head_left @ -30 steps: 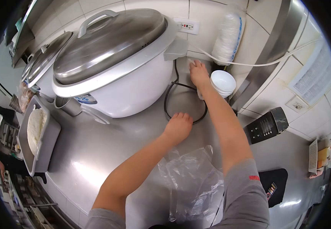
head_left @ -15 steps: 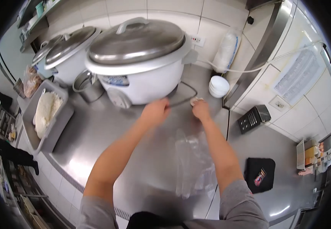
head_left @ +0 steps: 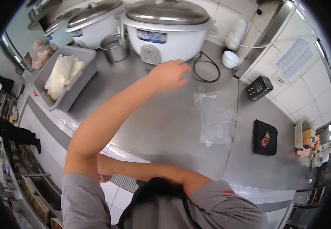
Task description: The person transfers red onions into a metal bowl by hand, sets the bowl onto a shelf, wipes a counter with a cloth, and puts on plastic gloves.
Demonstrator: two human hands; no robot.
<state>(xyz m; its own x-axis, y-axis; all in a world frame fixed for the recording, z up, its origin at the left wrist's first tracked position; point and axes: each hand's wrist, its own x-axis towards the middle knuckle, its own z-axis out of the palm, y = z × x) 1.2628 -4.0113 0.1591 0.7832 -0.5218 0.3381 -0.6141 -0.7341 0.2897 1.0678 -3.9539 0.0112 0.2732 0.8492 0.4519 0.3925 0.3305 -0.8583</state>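
My left hand (head_left: 171, 75) reaches over the steel counter, just in front of the large white rice cooker (head_left: 175, 40). Its fingers are apart and nothing shows in them. Right of it lies a looped black cord (head_left: 217, 72). My right arm crosses low in front of my body, under the left arm. At its end my right hand (head_left: 105, 166) is partly hidden behind the left elbow; its fingers look curled, and a small pale bit shows at them that I cannot make out. Clear plastic bags (head_left: 217, 120) lie flat on the counter, touched by neither hand.
A grey tub (head_left: 91, 61) with a pale filled bag (head_left: 64, 74) stands left, beside a metal pot (head_left: 116, 53). More rice cookers (head_left: 93, 32) line the wall. White bowls (head_left: 230, 59), a black box (head_left: 259, 88) and a folded black cloth (head_left: 265, 131) sit right. A person's dark-clothed leg (head_left: 20, 135) shows far left.
My right hand has left the spot by the cord and swung down left across my body. My left hand has opened and reached forward. The view has tilted down, and the cord loop shows fully.
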